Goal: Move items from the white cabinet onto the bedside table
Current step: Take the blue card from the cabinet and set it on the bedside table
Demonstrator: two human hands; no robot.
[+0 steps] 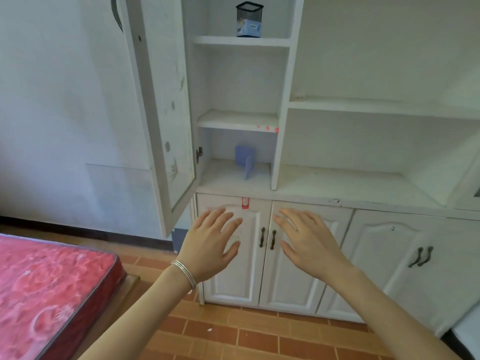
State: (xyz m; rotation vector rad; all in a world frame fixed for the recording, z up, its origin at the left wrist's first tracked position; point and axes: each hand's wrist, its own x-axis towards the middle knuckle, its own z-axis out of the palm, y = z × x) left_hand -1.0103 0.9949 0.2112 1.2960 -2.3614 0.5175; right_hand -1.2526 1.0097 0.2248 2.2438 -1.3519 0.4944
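Note:
The white cabinet [281,81] stands ahead with its tall left door [161,105] swung open. On the top shelf sits a black mesh pen holder [248,20] with a blue label. A small blue folded card [245,159] stands upright on the lowest open shelf. My left hand [210,242], with bangles on the wrist, and my right hand [309,242] hover with fingers spread in front of the lower cabinet doors, below the shelves. Both hands hold nothing. No bedside table is in view.
A red patterned mattress [49,287] on a wooden frame lies at the lower left. Lower cabinet doors with dark handles [267,237] are closed. A wide open shelf [363,180] extends to the right. The floor [233,333] has orange-brown tiles.

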